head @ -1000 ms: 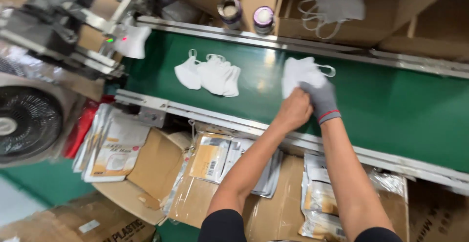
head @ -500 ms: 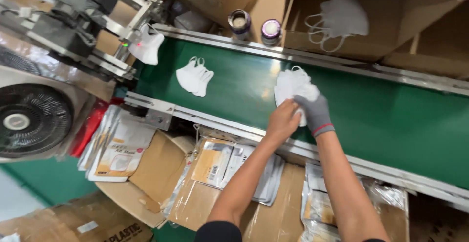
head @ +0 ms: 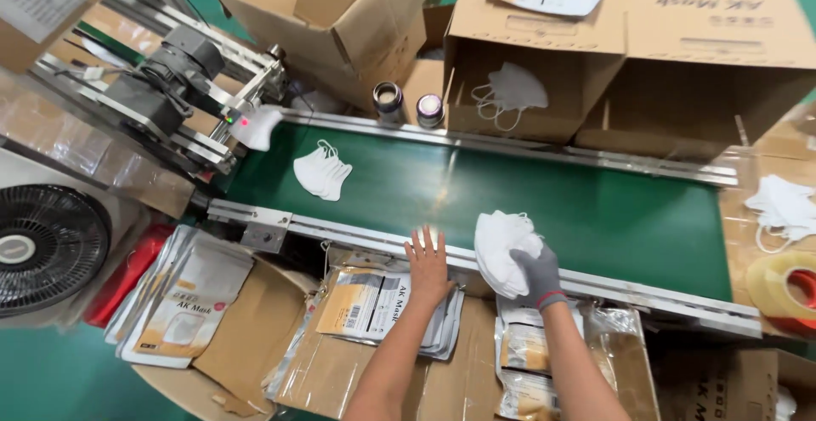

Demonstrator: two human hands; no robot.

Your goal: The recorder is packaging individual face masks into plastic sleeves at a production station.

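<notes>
My right hand point(head: 539, 275), in a grey glove, grips a stack of white face masks point(head: 501, 247) at the near rail of the green conveyor belt point(head: 544, 200). My left hand point(head: 427, 265) is bare, fingers spread, resting on the near rail above a pile of printed pouches point(head: 374, 306). Another white mask point(head: 322, 172) lies on the belt to the left. One more mask point(head: 254, 126) comes out of the machine point(head: 170, 85) at the belt's left end.
Open cardboard boxes point(head: 527, 55) stand behind the belt, one with a mask point(head: 512, 89) hanging in its cut-out. Two small cans point(head: 408, 102) sit on the far rail. A black fan point(head: 47, 247) is at left. More masks point(head: 786, 204) and a tape roll point(head: 782, 285) lie at right.
My right hand has pulled the mask stack back from the belt's middle to the near rail. My left hand let go of it and dropped to the rail. One mask on the belt moved left.
</notes>
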